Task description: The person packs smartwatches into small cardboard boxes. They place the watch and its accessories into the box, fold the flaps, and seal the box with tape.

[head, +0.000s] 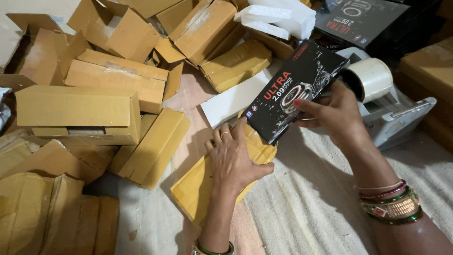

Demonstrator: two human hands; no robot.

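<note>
I am holding the black product box (295, 89) tilted above the floor, my right hand (337, 115) with its fingers clamped on its lower edge. It looks light, stiff, glossy, perhaps slippery. My left hand (231, 158) is pressing flat, fingers spread, on the yellow taped parcel (198, 186).

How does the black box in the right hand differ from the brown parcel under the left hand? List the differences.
The black box is glossy and printed with a watch picture; the brown parcel is plain and tape-wrapped. The black box is lifted and tilted in the right hand; the brown parcel lies flat on the floor under the left hand. The black box's lower corner overlaps the brown parcel. Both are flat and rectangular.
</note>
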